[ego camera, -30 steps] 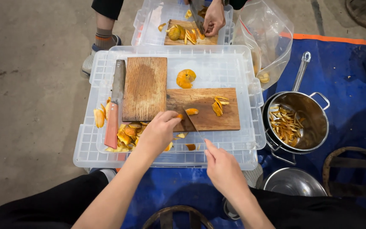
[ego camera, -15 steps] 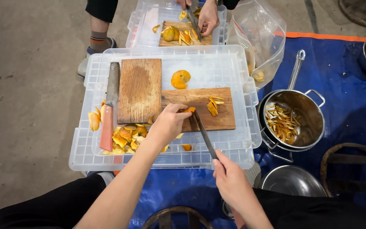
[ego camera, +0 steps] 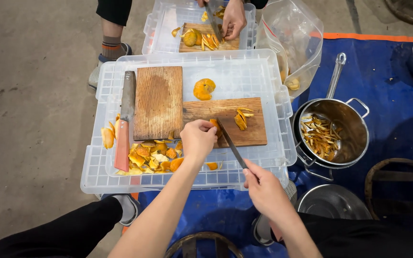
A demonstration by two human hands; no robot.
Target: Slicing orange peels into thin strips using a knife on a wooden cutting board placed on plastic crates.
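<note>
Gripping knife (ego camera: 232, 143) right hand (ego camera: 264, 188); left hand (ego camera: 198, 138) pinching peel (ego camera: 215, 128); cleaver (ego camera: 125, 119), pot (ego camera: 354, 125) flanking.

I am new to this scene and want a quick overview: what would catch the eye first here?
First, the orange peel heaped at the near left of the clear lid. At the centre, the left hand holds a peel piece on the board while the right hand brings a knife to it. On the right, a pot holds peel strips.

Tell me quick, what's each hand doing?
Left hand: closed on an orange peel piece on the cutting board.
Right hand: closed on a knife.
</note>
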